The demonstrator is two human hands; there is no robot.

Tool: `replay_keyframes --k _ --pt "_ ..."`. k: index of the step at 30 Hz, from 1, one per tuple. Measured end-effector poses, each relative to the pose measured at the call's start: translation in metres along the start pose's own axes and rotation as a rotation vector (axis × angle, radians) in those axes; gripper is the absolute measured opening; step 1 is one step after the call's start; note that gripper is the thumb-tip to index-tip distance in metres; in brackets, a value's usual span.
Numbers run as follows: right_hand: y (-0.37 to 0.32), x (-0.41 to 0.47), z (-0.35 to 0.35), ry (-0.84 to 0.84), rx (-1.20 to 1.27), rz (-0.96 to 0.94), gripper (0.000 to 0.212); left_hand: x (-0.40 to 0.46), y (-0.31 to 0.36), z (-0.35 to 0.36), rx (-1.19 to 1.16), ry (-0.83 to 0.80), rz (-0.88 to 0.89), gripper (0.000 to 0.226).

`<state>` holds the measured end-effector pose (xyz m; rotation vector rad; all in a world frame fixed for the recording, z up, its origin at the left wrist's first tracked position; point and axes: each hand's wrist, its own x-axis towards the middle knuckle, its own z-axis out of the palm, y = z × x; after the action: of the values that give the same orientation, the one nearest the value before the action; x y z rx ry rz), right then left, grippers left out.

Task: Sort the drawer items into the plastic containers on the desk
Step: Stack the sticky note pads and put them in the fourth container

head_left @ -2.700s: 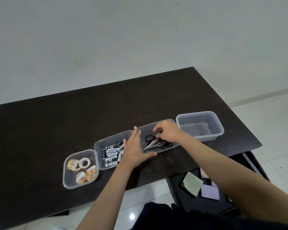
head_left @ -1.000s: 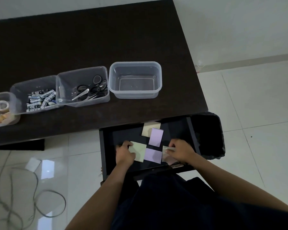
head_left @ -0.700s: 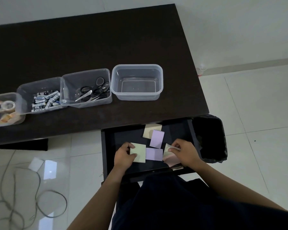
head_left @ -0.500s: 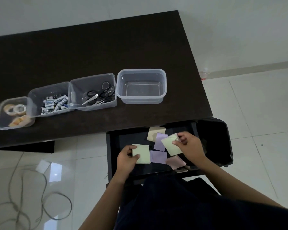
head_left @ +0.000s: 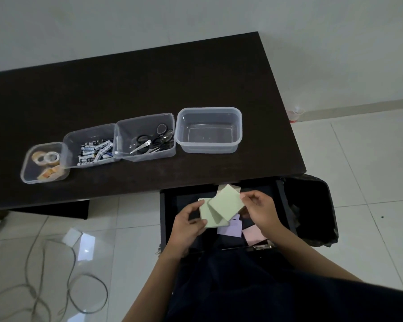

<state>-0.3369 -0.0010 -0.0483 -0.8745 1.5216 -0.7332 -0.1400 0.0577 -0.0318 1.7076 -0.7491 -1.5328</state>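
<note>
grey cable [head_left: 56, 296] on tiled floor [head_left: 370, 182], black bin [head_left: 312, 205]

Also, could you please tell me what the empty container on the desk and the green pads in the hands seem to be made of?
The empty container looks like clear, slightly glossy plastic: the dark desk shows through its walls. The green pads look like matte paper, probably sticky-note blocks: flat, pale, with a visible stacked edge.

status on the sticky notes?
Left hand grips one green pad; right hand pinches a second, above the open drawer. Rightmost container empty. Nothing in the way.
</note>
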Motion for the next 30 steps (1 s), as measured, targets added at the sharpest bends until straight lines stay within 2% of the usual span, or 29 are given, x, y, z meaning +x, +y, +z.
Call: replay_keyframes --k 3,5,11,13,16,19,22,30 --pt "-0.006 -0.004 0.002 -0.022 0.161 0.092 0.007 -0.003 0.001 0.003 -0.082 0.003 -0.01 0.048" --pt "-0.009 -0.006 0.001 -0.055 0.2 0.108 0.011 -0.005 0.002 0.006 -0.119 0.008 -0.01 0.049" --pt "-0.004 -0.007 0.0 -0.296 0.044 0.084 0.07 -0.006 0.003 0.014 -0.17 0.029 0.009 0.047" --pt "-0.003 -0.007 0.001 -0.325 -0.053 0.06 0.065 -0.006 0.002 0.015 -0.185 0.036 0.018 0.047" --pt "-0.002 -0.012 0.005 -0.244 -0.09 0.04 0.054 -0.007 0.002 0.018 -0.199 0.054 0.031 0.047" --pt "0.003 -0.012 0.009 -0.148 -0.071 0.054 0.053 -0.008 0.001 0.02 -0.216 0.069 0.029 0.047" --pt "0.009 -0.011 0.013 -0.107 -0.154 0.062 0.052 -0.009 0.0 0.021 -0.218 0.074 0.04 0.047" --pt "0.007 -0.016 0.024 -0.119 -0.235 0.014 0.053 -0.013 0.003 0.022 -0.223 0.016 0.115 0.05"
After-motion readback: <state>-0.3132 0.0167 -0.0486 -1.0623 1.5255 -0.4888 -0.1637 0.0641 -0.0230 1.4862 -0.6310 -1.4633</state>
